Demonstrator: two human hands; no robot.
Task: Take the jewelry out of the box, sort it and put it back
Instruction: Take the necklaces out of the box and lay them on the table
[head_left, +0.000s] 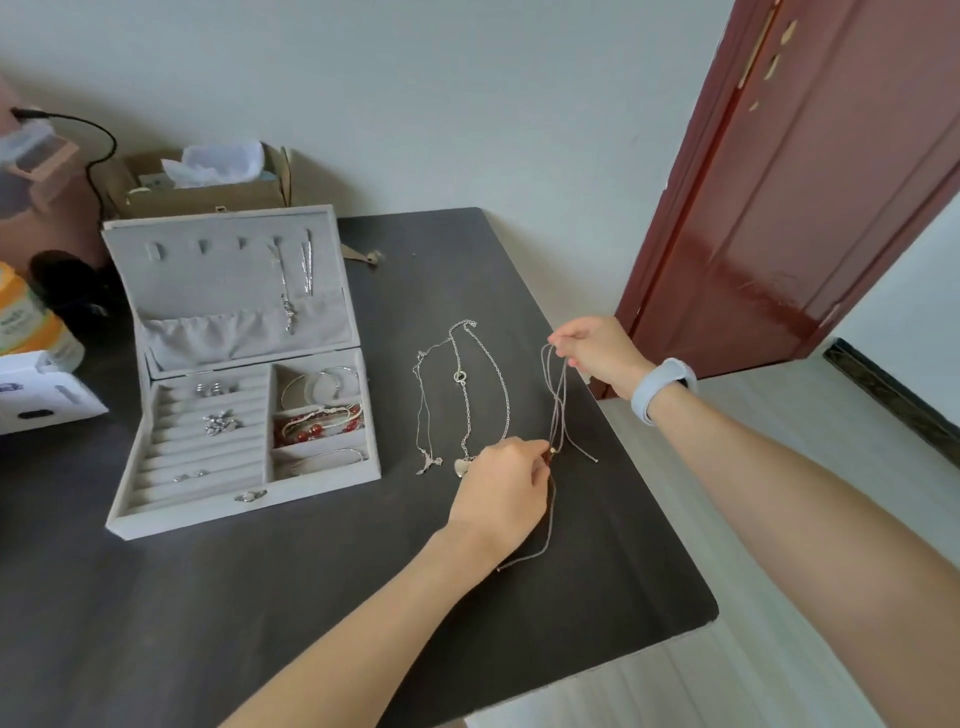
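An open grey velvet jewelry box (130, 512) stands on the dark table (260, 597). It holds rings, bangles and a red bead bracelet (317, 428); two necklaces hang in its lid. Two silver chain necklaces (467, 395) lie side by side on the table right of the box. A grey cord necklace (557, 410) is stretched between my hands. My left hand (504, 488) pinches its lower end by a small bead. My right hand (597, 348) pinches its upper loop near the table's right edge.
A cardboard box (208, 192) with tissue sits behind the jewelry box. Bottles and a white carton (41, 395) crowd the left side. The table's right edge drops to a pale floor beside a red door (805, 208).
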